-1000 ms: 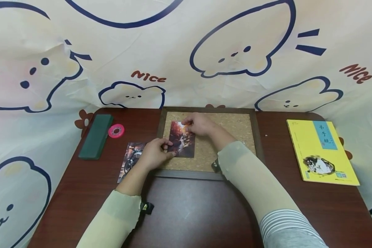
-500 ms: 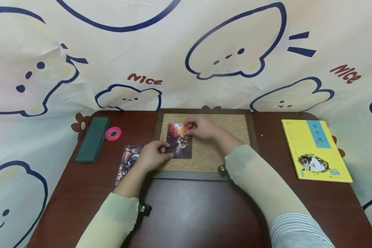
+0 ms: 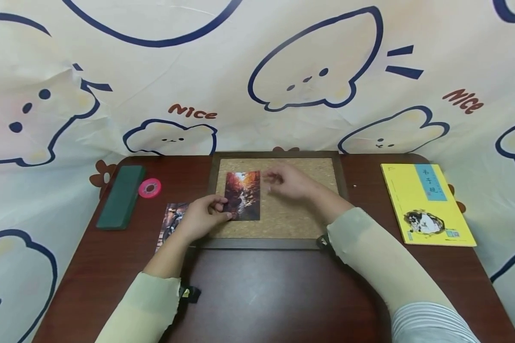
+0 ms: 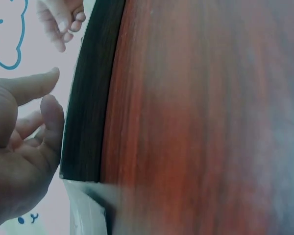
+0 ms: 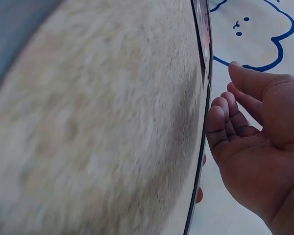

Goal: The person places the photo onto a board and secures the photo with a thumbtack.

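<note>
An autumn-coloured photo print [image 3: 242, 196] lies upright on the left half of a framed cork board [image 3: 300, 219]. My left hand [image 3: 203, 216] is at the photo's left edge, its thumb and fingertips touching that side. In the left wrist view the left hand [image 4: 24, 132] shows a gap between thumb and fingers. Just right of the photo, over the cork, hovers my right hand [image 3: 292, 181], apart from the print. The right wrist view has the right hand [image 5: 264, 132] with loosely bent fingers and nothing in them. A second photo with a bicycle [image 3: 170, 221] is partly hidden behind the left hand.
On the left of the dark wooden table [image 3: 249, 290] lie a dark green case [image 3: 121, 197] and a pink tape roll [image 3: 149, 188]. A yellow book [image 3: 427, 205] rests at the right. Behind the table hangs a printed cloth [image 3: 223, 71].
My right hand has let go of the photo's upper right corner and moved right, off it. My left hand stays at the left edge. The head view has shifted slightly.
</note>
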`<action>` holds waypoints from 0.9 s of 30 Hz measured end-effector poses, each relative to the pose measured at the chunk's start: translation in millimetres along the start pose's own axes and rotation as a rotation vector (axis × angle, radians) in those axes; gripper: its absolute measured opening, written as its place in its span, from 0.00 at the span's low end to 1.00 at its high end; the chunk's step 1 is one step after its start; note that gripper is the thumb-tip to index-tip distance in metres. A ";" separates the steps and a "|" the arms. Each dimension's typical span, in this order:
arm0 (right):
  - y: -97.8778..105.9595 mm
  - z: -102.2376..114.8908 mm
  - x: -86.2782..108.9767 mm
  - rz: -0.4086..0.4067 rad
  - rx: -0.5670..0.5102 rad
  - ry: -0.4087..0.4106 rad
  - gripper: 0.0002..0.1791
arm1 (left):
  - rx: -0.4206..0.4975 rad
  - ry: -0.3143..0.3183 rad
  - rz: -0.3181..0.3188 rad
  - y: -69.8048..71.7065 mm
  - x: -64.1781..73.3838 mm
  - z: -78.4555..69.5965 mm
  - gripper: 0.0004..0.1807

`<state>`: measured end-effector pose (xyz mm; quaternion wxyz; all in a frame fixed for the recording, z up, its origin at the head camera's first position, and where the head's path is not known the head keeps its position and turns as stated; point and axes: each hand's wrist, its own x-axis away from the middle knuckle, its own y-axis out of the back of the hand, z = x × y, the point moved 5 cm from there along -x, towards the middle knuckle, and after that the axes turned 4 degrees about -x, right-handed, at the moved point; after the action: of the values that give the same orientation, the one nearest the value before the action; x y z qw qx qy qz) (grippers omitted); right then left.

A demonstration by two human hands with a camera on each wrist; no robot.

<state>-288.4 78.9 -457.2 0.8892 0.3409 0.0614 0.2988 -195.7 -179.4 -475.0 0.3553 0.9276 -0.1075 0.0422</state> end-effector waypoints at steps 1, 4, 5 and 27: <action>0.8 -0.3 2.8 -0.003 0.003 0.005 0.26 | 0.008 -0.012 0.005 0.4 0.9 -0.4 0.22; 3.2 -0.1 11.6 -0.010 -0.007 0.011 0.26 | 0.023 -0.040 0.011 2.8 3.7 -1.5 0.22; 3.9 -0.2 14.6 -0.012 -0.011 0.014 0.26 | 0.027 -0.046 0.010 3.9 4.6 -1.7 0.22; 23.8 -42.9 98.4 -0.123 0.008 0.020 0.22 | -0.052 -0.056 -0.140 27.9 28.7 14.2 0.18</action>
<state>-233.5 173.8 -465.2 0.9038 0.3372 0.0922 0.2468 -174.0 -213.9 -462.9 0.3782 0.9241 -0.0535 -0.0113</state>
